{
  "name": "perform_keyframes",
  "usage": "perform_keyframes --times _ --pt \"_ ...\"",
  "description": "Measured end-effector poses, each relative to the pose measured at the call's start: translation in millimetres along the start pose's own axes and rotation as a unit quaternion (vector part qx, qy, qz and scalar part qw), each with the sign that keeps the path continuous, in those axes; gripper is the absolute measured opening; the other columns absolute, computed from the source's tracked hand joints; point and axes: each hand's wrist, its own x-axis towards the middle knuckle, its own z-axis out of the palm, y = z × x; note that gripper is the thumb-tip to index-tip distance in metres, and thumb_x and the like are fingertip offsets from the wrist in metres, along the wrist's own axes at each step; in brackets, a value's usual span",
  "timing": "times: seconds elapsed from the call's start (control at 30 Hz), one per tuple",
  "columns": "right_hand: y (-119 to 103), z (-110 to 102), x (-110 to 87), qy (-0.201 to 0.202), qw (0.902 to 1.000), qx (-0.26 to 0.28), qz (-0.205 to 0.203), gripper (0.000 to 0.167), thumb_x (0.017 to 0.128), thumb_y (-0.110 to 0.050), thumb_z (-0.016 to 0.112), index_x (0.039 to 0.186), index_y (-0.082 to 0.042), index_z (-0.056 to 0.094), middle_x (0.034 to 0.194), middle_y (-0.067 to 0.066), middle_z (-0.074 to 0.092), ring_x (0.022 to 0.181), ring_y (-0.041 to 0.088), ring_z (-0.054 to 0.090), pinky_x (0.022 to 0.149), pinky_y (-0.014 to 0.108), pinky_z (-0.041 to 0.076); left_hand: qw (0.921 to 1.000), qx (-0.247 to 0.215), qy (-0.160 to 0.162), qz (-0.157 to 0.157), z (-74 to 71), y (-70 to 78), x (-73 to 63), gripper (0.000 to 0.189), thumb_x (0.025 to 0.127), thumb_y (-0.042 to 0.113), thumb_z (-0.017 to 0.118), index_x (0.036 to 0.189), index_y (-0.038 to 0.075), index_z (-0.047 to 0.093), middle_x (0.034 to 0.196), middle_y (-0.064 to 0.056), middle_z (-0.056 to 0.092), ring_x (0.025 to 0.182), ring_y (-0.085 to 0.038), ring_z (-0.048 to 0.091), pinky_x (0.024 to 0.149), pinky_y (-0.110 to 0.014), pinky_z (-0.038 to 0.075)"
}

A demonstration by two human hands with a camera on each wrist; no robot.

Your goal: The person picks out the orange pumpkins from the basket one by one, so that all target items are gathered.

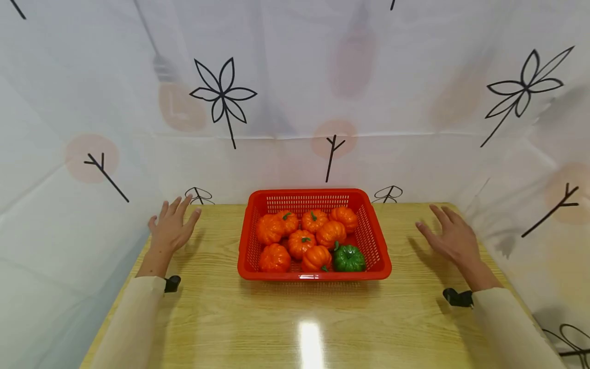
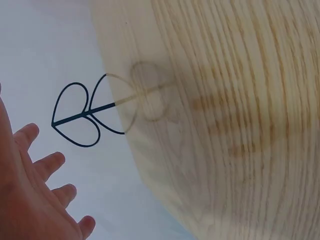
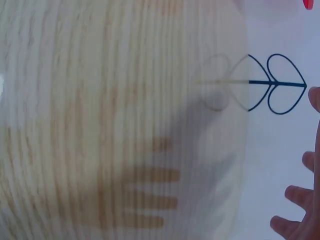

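Observation:
A red plastic basket (image 1: 315, 276) with slotted walls stands toward the back of the table. Several small orange pumpkins (image 1: 331, 234) lie in it, along with one green pumpkin (image 1: 349, 259) in its front right corner. To the left of the basket, my left hand (image 1: 171, 226) is held over the table with its fingers spread and nothing in it. My right hand (image 1: 451, 237) hovers on the other side, fingers apart, also holding nothing. Each wrist view catches only part of a hand, the left hand (image 2: 35, 185) and the right hand (image 3: 305, 192), with no object touching either.
The wooden table (image 1: 221, 318) is glossy and mirrors the light near its front. White cloth (image 1: 286, 102) printed with black leaves and pale shapes hangs behind it and along both sides. A dark band (image 1: 458, 297) shows at the right wrist.

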Motion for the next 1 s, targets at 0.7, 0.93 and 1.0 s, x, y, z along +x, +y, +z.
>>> perform_keyframes --times 0.7,0.93,1.0 --pt "-31.0 -16.1 9.0 -0.039 0.9986 0.033 -0.017 0.076 0.106 -0.05 0.059 0.16 -0.001 0.039 0.154 0.04 0.037 0.134 0.063 0.039 0.1 0.081 0.036 0.9981 -0.057 -0.006 0.022 0.9 21.1 -5.1 0.074 0.113 0.06 0.026 0.166 0.011 0.032 0.163 -0.031 0.035 0.14 -0.06 0.04 0.106 -0.083 0.032" --pt "-43.6 -22.5 13.2 -0.031 0.9984 0.031 -0.034 0.074 0.105 -0.049 0.062 0.158 -0.001 0.043 0.152 0.039 0.041 0.134 0.061 0.041 0.101 0.08 0.037 0.9861 -0.162 -0.031 0.016 8.9 33.2 -10.7 0.073 0.114 0.059 0.027 0.165 0.007 0.034 0.161 -0.028 0.04 0.146 -0.053 0.038 0.115 -0.075 0.031" --pt "-48.1 -24.2 13.8 -0.028 0.9983 0.032 -0.039 0.073 0.104 -0.049 0.063 0.157 -0.001 0.044 0.153 0.038 0.042 0.135 0.061 0.041 0.101 0.08 0.037 0.9823 -0.183 -0.034 0.017 10.5 37.7 -11.7 0.073 0.114 0.058 0.028 0.164 0.006 0.036 0.161 -0.027 0.04 0.145 -0.051 0.04 0.116 -0.071 0.034"
